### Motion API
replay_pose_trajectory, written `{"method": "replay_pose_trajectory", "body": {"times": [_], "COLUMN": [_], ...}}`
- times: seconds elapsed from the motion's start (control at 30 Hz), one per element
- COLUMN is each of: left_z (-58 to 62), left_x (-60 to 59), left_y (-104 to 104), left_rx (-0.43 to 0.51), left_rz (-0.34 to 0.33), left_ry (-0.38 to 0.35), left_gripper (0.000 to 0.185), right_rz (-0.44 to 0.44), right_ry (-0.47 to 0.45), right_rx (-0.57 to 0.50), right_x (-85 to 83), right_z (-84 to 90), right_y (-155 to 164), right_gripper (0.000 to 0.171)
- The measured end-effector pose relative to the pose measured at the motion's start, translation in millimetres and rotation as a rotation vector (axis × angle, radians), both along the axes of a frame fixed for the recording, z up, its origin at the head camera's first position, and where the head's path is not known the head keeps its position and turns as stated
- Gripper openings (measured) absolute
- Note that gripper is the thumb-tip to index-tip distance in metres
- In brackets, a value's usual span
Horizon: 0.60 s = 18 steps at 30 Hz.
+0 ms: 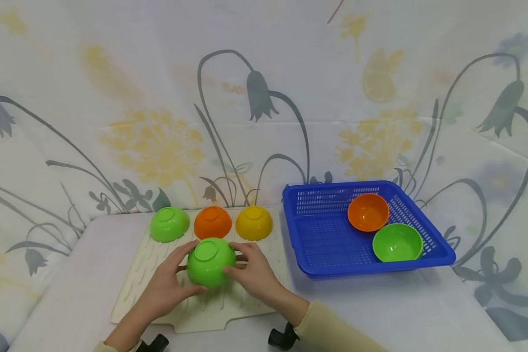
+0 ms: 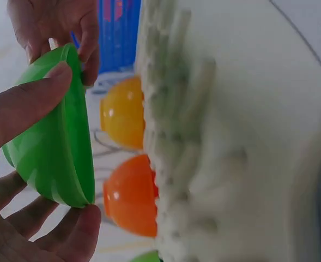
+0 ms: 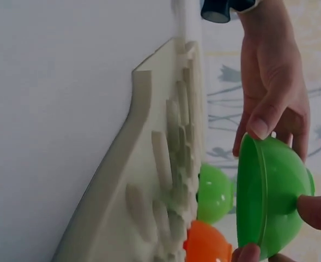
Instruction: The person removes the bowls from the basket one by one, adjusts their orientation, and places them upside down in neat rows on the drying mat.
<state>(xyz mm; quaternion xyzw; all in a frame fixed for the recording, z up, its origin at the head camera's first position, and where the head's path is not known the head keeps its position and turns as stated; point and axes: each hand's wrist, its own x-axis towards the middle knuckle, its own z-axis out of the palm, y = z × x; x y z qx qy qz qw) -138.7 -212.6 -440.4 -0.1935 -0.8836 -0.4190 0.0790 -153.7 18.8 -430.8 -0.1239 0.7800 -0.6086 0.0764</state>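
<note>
both hands, left hand [image 1: 165, 283] and right hand [image 1: 255, 274], grip the upturned green bowl [image 1: 210, 261] by its rim, lifted just off the drying mat [image 1: 132, 288]. smooth plastic could slip and knock the orange bowl [image 1: 212, 222] at 12 o'clock.

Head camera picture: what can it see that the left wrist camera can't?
Only the head view shows the blue basket's inside, with an orange bowl and a green bowl in it. Only the left wrist view shows the held green bowl's rim lifted clear of the mat. Both show the left hand and right hand holding that upside-down bowl, and the yellow bowl.
</note>
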Motion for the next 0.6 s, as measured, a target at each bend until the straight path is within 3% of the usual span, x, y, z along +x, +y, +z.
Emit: {"method": "replay_pose_trajectory", "body": {"times": [0.2,0.3,0.6], "left_z": [-5.0,-5.3,-7.7], "left_x": [-1.6,-1.5,-3.9], "left_y": [-25,-39,-73], "left_rx": [-0.019,-0.045,-0.094], "left_rz": [0.068,0.093,0.102], "left_ry": [-0.068,-0.094,-0.094], "left_gripper": [0.099,0.101,0.095], "right_rz": [0.000,0.024,0.092], "right_ry": [-0.135,-0.184,-0.216], "right_rx": [-0.077,-0.064,0.020], "right_x": [-7.0,-11.2,-14.3], "right_z": [-7.6,-11.0,-11.8], "right_y": [-26,-39,-80], "right_gripper": [0.044,0.042,0.051]}}
